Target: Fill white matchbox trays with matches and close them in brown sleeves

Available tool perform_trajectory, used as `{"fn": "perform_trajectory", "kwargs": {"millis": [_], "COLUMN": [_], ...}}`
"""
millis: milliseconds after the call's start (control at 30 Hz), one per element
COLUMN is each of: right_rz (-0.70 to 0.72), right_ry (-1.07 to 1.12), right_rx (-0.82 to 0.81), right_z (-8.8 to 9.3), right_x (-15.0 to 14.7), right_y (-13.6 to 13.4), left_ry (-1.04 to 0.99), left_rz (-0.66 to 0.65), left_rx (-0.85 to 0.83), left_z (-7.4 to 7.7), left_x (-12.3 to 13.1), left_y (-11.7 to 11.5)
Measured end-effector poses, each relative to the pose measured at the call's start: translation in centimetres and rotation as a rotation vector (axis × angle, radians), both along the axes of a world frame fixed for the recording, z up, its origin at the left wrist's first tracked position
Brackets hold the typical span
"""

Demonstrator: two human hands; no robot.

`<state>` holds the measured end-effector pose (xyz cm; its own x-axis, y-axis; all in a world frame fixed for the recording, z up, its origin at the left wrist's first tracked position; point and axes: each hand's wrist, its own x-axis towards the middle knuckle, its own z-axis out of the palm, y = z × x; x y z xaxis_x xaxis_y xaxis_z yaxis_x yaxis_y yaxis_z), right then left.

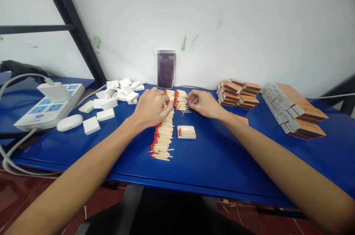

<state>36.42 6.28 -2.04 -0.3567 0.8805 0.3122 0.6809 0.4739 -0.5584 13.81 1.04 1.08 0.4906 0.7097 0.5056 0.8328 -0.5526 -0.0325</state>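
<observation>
A long row of red-tipped matches (163, 135) lies on the blue table (216, 164). My left hand (151, 107) rests curled on the far part of the row, fingers pinched on a few matches. A smaller bundle of matches (181, 100) lies just right of it. My right hand (202, 102) is closed at that bundle's right edge, fingertips pinching matches. An open white inner tray (186, 132) with matches in it sits near the row, below my right hand.
Several empty white inner trays (116, 96) are piled at the back left, near a power strip (47, 105) and a white mouse (70, 122). Stacks of orange matchbox sleeves (240, 93) and a longer stack (296, 114) stand at the right. A phone (166, 69) leans on the wall.
</observation>
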Motion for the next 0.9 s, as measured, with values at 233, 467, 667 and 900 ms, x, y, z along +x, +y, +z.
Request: {"fn": "perform_trajectory", "kwargs": {"millis": [233,467,667,900], "right_rz": [-0.034,0.008,0.072,0.269], "right_ry": [-0.027,0.004,-0.113,-0.233], "right_rx": [0.069,0.076,0.114,0.151], "right_z": [-0.5,-0.2,0.1,0.0], "right_x": [-0.2,-0.7,0.8,1.1], "right_y": [0.8,-0.1,-1.2,-1.4], "left_ry": [0.023,0.025,0.068,0.067], "left_rz": [0.009,0.003,0.013,-0.002], "left_rx": [0.003,0.014,0.034,0.038], "left_z": [0.0,0.0,0.1,0.2], "left_x": [0.1,0.1,0.1,0.1], "left_y": [0.0,0.0,-0.2,-0.2]}}
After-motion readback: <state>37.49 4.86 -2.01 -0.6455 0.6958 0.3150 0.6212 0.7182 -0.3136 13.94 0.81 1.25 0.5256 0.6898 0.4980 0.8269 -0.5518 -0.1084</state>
